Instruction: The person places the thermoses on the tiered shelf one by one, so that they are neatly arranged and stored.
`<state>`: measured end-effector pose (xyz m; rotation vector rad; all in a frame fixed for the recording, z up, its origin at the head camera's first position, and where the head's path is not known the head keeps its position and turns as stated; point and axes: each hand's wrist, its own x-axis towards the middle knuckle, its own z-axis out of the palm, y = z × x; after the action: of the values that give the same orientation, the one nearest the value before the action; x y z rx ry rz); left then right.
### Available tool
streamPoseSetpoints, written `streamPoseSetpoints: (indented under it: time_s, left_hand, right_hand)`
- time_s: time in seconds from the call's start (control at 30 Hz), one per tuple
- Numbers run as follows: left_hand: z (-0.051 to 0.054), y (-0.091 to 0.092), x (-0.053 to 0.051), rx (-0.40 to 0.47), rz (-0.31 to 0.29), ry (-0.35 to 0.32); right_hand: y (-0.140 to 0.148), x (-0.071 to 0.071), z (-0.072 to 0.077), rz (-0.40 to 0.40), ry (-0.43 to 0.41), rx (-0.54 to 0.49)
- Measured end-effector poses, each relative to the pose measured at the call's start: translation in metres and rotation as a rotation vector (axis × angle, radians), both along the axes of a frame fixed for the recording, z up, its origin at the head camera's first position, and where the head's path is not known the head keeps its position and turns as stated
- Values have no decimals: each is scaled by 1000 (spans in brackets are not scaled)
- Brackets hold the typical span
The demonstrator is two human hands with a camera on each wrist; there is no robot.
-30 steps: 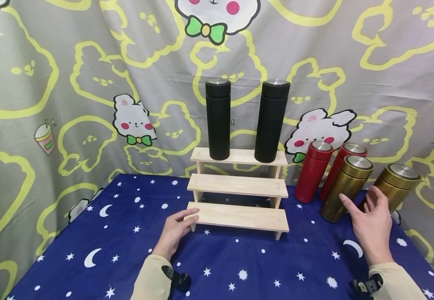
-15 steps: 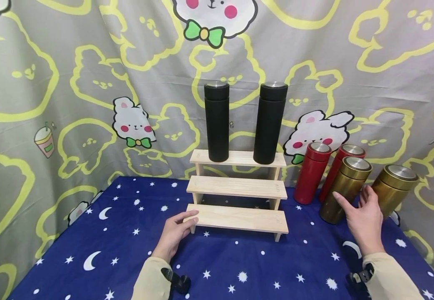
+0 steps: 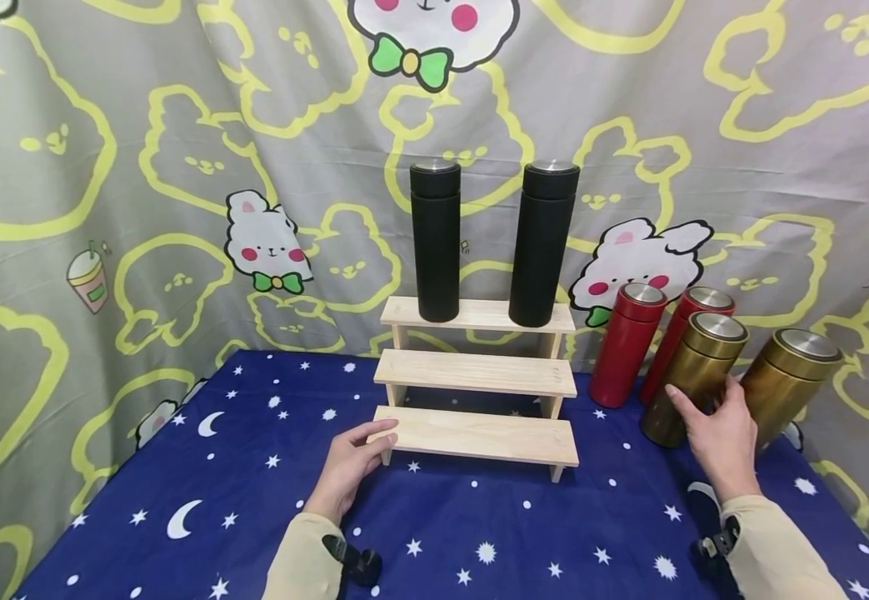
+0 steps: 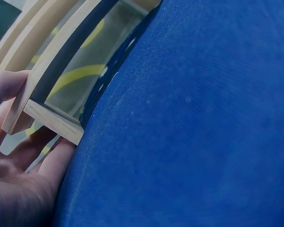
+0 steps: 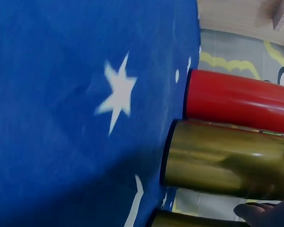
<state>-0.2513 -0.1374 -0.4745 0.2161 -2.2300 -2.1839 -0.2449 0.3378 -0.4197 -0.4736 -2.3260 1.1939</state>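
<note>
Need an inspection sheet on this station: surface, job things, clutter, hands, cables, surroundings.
Surface: blue cloth, printed with white stars, moons and dots.
Rack: wooden, three tiers, upright.
Black flasks: two, standing apart on the top tier.
Red flasks: two, standing on the cloth, right of the rack.
Gold flasks: two, nearer the person than the red pair.
Clutter: nothing seen.
Left hand: grips the left end of the bottom tier.
Right hand: around the left gold flask; contact unclear.
Cables: nothing seen.
Surroundings: grey curtain with cartoon prints.
</note>
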Motion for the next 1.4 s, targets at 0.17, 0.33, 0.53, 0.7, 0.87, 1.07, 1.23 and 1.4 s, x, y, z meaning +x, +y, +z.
streamPoseSetpoints:
  time_s: [0.17, 0.33, 0.53, 0.7, 0.87, 1.07, 1.23, 1.4]
  left_hand:
    - [-1, -1, -1, 9, 2, 3]
    - [-2, -1, -2, 10, 7, 0]
    - [-1, -1, -1, 7, 1, -2]
    - [1, 1, 0, 1, -6, 0]
    - [1, 1, 0, 4, -4, -3]
    - [0, 0, 1, 13, -2, -6]
    - [0, 0, 1, 13, -2, -4]
    - [2, 1, 1, 27, -3, -3]
  right_hand:
    - [-2, -2, 1, -25, 4, -38]
    - [-3, -3, 3, -47, 19, -58]
    - [-5, 0, 5, -47, -2, -66]
    - [-6, 3, 10, -31, -7, -64]
    - [-9, 7, 18, -9, -6, -64]
    - [-13, 12, 27, 39, -21, -116]
    - [-17, 15, 35, 60, -22, -174]
    - [-21, 18, 44, 85, -19, -201]
